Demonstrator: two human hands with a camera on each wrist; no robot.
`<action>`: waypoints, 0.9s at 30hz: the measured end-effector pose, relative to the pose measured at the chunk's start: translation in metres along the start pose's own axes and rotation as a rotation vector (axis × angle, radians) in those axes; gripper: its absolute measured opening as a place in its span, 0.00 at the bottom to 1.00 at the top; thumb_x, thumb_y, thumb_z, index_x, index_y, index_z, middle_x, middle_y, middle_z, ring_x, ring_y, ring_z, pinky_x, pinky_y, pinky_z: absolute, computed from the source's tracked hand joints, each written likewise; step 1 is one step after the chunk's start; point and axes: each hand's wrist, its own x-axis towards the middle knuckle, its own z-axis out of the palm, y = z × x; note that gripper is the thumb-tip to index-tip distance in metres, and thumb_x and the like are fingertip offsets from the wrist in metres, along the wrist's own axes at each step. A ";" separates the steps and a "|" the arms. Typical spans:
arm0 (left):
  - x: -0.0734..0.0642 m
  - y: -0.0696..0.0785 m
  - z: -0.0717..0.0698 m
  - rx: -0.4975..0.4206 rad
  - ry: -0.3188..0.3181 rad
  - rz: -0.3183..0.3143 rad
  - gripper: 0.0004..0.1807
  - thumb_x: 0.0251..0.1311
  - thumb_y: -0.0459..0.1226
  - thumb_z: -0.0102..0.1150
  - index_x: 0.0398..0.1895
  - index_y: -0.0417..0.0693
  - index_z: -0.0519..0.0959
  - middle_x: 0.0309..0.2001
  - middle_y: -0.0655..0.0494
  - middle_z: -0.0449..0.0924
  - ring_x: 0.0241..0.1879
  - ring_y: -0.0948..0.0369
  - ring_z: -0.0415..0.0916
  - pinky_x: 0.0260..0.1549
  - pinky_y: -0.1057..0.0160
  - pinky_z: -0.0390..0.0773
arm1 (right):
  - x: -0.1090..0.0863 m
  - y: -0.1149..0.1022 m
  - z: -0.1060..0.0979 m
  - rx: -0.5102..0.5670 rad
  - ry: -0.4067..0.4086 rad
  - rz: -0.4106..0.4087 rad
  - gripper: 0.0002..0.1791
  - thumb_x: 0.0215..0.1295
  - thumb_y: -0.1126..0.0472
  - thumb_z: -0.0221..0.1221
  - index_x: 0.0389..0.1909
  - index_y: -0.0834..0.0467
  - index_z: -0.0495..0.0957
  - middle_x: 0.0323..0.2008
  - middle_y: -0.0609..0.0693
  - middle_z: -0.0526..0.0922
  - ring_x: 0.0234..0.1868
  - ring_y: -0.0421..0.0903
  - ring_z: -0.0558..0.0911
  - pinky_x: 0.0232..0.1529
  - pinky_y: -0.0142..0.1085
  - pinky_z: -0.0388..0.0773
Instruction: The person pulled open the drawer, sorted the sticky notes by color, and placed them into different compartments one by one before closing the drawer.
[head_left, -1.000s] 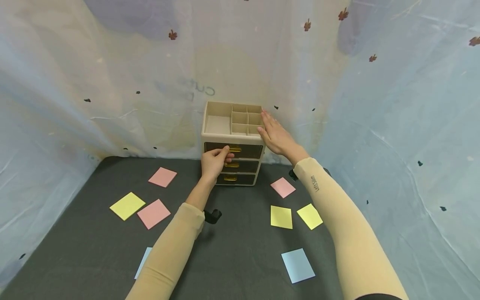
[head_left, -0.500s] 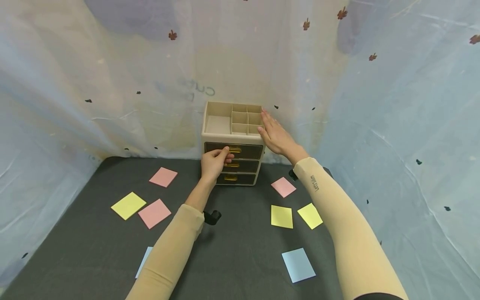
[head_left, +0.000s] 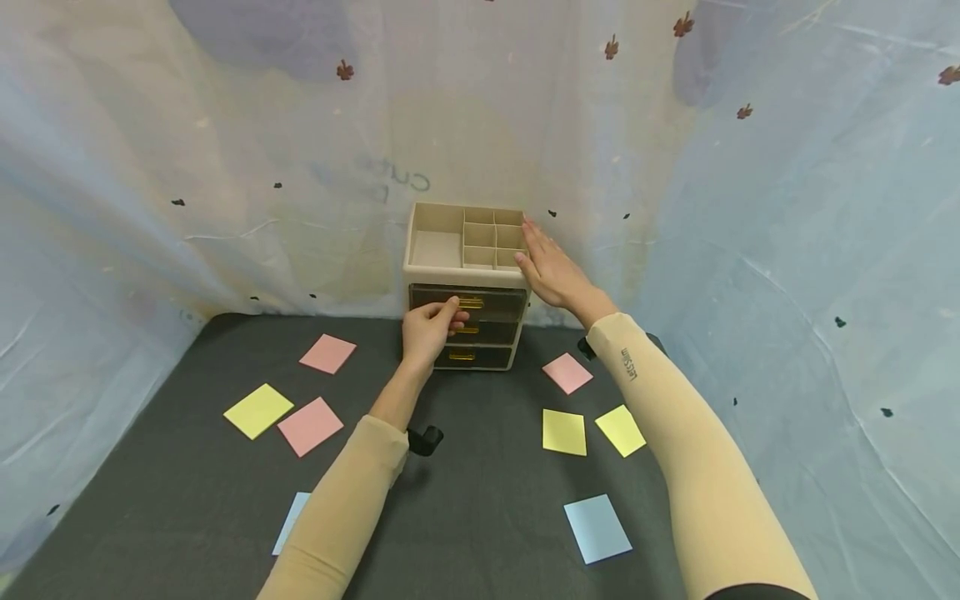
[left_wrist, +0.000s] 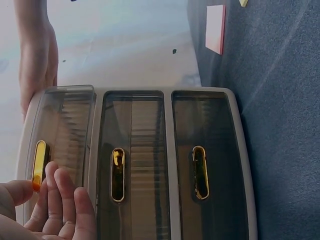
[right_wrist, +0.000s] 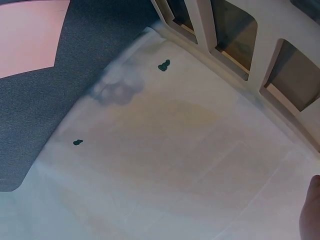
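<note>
Nearer has come the smoky plastic top drawer [head_left: 498, 307], its oblong golden handle [head_left: 472, 303] running left-right, left end pinched by the left hand [head_left: 427, 332]; right hand [head_left: 555, 272] straight-fingered, gripping nothing.

My left fingers [left_wrist: 65, 192] hold the handle [head_left: 472, 303] of the top drawer [head_left: 501, 306], two drawers [head_left: 497, 333] beneath; my right fingers [head_left: 536, 237] touch the organizer [head_left: 467, 278] on its right. Before them, paper squares [head_left: 564, 432] lie left and right on the worktop [head_left: 480, 492]; behind, a curtain [head_left: 480, 108].

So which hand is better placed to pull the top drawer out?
Probably the left hand: it pinches the handle of the top drawer, while the right hand rests at the edge of the cabinet.
</note>
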 end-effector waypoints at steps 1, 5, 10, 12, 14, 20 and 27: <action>-0.001 0.000 0.000 0.001 0.000 -0.002 0.20 0.74 0.48 0.62 0.46 0.37 0.88 0.38 0.47 0.91 0.40 0.49 0.87 0.52 0.41 0.83 | 0.000 0.000 0.000 0.000 -0.002 0.000 0.38 0.86 0.45 0.32 0.84 0.63 0.36 0.85 0.55 0.35 0.84 0.51 0.38 0.83 0.46 0.38; -0.003 0.000 -0.001 -0.006 -0.003 -0.008 0.20 0.74 0.48 0.62 0.46 0.38 0.88 0.38 0.46 0.90 0.41 0.49 0.88 0.53 0.40 0.81 | 0.001 0.000 0.000 -0.006 -0.005 -0.002 0.38 0.86 0.44 0.31 0.84 0.63 0.36 0.85 0.56 0.35 0.84 0.52 0.38 0.83 0.45 0.38; -0.007 -0.001 -0.001 -0.024 -0.008 -0.009 0.20 0.74 0.48 0.62 0.45 0.39 0.88 0.38 0.46 0.90 0.43 0.45 0.87 0.53 0.39 0.81 | 0.002 0.002 0.001 -0.012 -0.006 0.001 0.39 0.86 0.43 0.29 0.84 0.63 0.36 0.85 0.55 0.35 0.84 0.50 0.37 0.83 0.45 0.38; -0.008 -0.002 -0.001 -0.028 -0.008 -0.005 0.20 0.74 0.48 0.62 0.45 0.39 0.88 0.37 0.47 0.90 0.44 0.43 0.86 0.53 0.40 0.82 | 0.002 0.002 0.001 -0.013 -0.007 0.001 0.39 0.86 0.43 0.29 0.84 0.64 0.36 0.85 0.55 0.35 0.84 0.50 0.37 0.83 0.46 0.38; -0.010 -0.003 -0.001 -0.033 -0.008 -0.005 0.20 0.74 0.48 0.63 0.45 0.38 0.88 0.37 0.47 0.90 0.45 0.42 0.86 0.53 0.40 0.82 | 0.002 0.001 0.000 -0.019 -0.008 0.000 0.39 0.86 0.42 0.29 0.84 0.64 0.36 0.85 0.55 0.35 0.84 0.51 0.38 0.83 0.47 0.39; -0.017 -0.003 -0.001 -0.035 -0.010 -0.007 0.20 0.74 0.48 0.62 0.46 0.38 0.88 0.37 0.47 0.90 0.47 0.38 0.85 0.53 0.41 0.82 | 0.002 0.000 0.000 -0.026 -0.018 -0.002 0.40 0.86 0.42 0.29 0.84 0.64 0.34 0.85 0.55 0.34 0.84 0.53 0.38 0.83 0.47 0.38; -0.024 -0.001 -0.002 -0.016 -0.010 0.010 0.20 0.74 0.49 0.62 0.46 0.40 0.89 0.37 0.49 0.90 0.47 0.38 0.85 0.39 0.62 0.86 | 0.002 0.000 0.000 -0.013 -0.006 -0.006 0.39 0.86 0.43 0.30 0.84 0.64 0.36 0.85 0.57 0.36 0.84 0.53 0.38 0.83 0.47 0.39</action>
